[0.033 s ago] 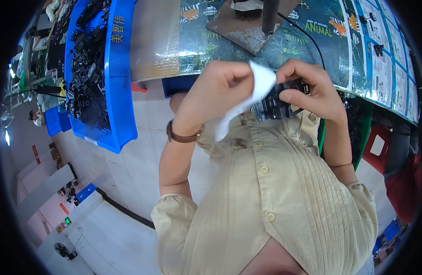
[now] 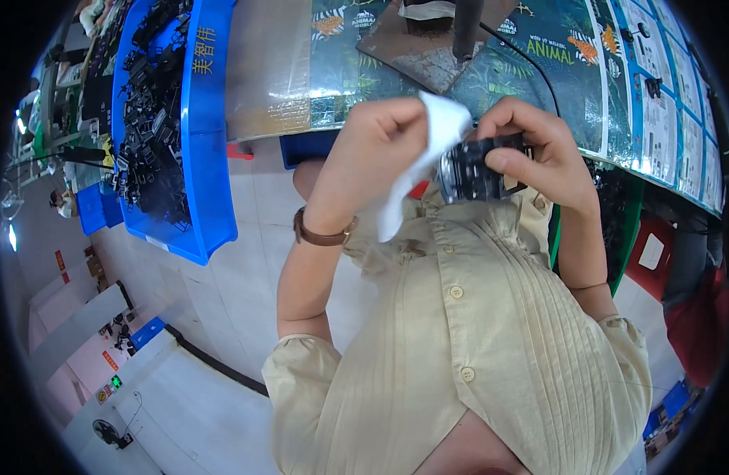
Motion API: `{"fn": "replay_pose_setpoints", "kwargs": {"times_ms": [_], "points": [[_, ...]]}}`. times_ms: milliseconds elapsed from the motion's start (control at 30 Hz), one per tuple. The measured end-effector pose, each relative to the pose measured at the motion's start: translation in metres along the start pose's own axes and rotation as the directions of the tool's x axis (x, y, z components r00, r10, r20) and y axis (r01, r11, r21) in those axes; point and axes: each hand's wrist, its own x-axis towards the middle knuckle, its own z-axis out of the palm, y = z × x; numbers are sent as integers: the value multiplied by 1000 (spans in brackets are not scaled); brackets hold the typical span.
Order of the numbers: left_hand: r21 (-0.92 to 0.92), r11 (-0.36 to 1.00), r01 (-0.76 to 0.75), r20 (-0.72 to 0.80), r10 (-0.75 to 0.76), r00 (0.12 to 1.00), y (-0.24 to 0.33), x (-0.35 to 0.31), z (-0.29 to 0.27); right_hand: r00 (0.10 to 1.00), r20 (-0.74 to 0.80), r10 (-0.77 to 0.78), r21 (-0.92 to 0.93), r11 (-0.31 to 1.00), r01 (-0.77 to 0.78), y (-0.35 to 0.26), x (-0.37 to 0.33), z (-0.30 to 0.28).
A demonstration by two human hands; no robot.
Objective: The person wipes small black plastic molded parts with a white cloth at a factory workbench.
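Observation:
My left hand, with a brown strap on its wrist, is closed on a thin white cloth that hangs down past the fingers. My right hand grips a black plastic part with slots and ridges between thumb and fingers; its exact kind does not show. Both hands are held up before my chest, near the table's front edge. The cloth's upper end lies close beside the part; whether they touch, I cannot tell.
A blue bin full of black plastic parts stands at the left. On the table sits a metal plate with a dark post, and a black cable runs beside it. A green-edged container is under the right side, near a red object.
My left hand and the cloth have moved slightly left, a little away from the black part. My right hand stays in nearly the same place with its hold unchanged.

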Motion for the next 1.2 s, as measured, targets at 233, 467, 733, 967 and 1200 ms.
{"fn": "replay_pose_setpoints", "kwargs": {"times_ms": [233,467,733,967,1200], "points": [[-745,658,-112,-300,-180,937,-27,-7,18,894,-383,235,261,955,-139,7,-5,1],[-408,875,-259,-501,23,865,-15,-4,49,840,-515,173,202,976,-77,10,4,10],[-152,925,-347,-388,267,882,-20,0,59,848,-479,226,343,938,-56,9,8,17],[-215,897,-386,-445,262,856,-11,5,67,852,-437,288,543,840,-5,11,7,21],[-512,781,-358,-386,164,908,-30,13,69,853,-448,268,571,820,43,14,7,21]]}}
